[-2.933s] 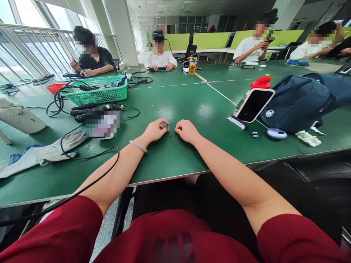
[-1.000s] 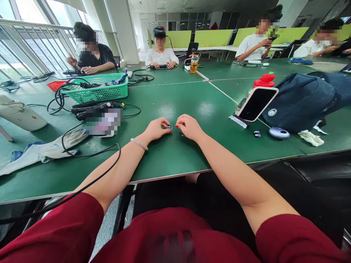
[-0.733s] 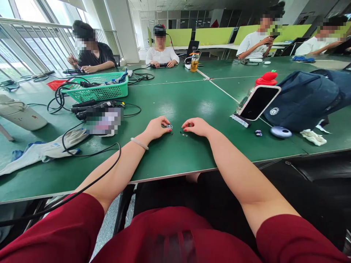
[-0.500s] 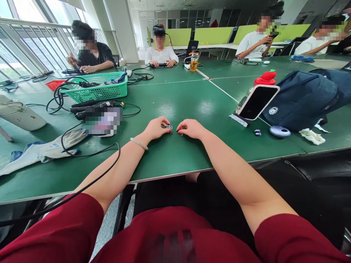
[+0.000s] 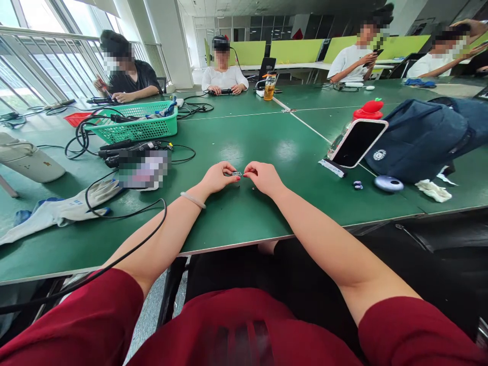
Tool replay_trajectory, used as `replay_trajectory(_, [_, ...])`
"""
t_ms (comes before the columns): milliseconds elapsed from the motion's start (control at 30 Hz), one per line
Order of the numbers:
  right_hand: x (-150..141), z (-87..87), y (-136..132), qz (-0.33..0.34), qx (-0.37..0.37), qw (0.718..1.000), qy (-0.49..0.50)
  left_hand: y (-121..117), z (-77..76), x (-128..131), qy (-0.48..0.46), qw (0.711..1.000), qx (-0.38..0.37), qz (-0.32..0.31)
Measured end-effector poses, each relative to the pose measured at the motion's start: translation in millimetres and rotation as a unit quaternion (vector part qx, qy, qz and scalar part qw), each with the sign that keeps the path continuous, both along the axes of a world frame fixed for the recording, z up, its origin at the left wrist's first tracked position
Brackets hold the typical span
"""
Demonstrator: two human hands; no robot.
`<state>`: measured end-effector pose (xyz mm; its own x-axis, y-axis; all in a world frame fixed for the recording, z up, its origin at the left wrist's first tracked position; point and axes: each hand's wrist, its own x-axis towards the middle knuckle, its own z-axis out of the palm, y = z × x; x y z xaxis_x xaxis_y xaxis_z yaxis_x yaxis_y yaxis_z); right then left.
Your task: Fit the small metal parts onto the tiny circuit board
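Note:
Between its thumb and fingers my left hand [image 5: 220, 177] pinches a small silvery-grey patterned piece [image 5: 237, 174], too small to name, just above the green table [image 5: 244, 218]. Close beside it on the right is my right hand [image 5: 263, 177], thumb and forefinger pressed together at the piece's right side. Whatever the right fingertips hold, if anything, is too small to make out. A tiny light speck [image 5: 253, 188] lies on the table below the right fingers.
To the left are a green basket [image 5: 133, 127] of cables, a white glove [image 5: 76, 203] and a black cable across my left forearm. On the right stand a propped phone [image 5: 360, 142], a purple round case [image 5: 389, 183] and a blue backpack [image 5: 415, 137]. Several people sit across the table.
My right hand has moved slightly left and up, its fingertips now close to the small piece. The left hand stays nearly in place, with the piece tilted a little flatter.

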<state>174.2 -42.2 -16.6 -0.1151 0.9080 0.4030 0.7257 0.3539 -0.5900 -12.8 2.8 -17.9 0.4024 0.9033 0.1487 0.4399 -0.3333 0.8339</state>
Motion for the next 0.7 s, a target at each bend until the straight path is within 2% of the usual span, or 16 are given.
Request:
replay_trajectory(100, [-2.0,0.3,-1.6,-0.015,0.015,0.997,0.076,0.9,-0.6,-0.1,-0.013,1.000,-0.002,0.007])
replay_trajectory(167, [-3.0,0.4,-2.3,-0.019,0.017,0.996,0.086,0.2,0.0,0.4,-0.022,1.000,-0.007,0.011])
replay_trajectory(333, [-5.0,3.1,-4.7,-0.001,0.031,0.998,0.063,-4.0,3.1,3.8,-0.080,0.996,-0.042,0.006])
replay_trajectory(700, [-2.3,-2.0,-1.5,0.037,0.165,0.984,-0.063,-11.8,6.8,8.4,-0.159,0.983,-0.086,-0.022])
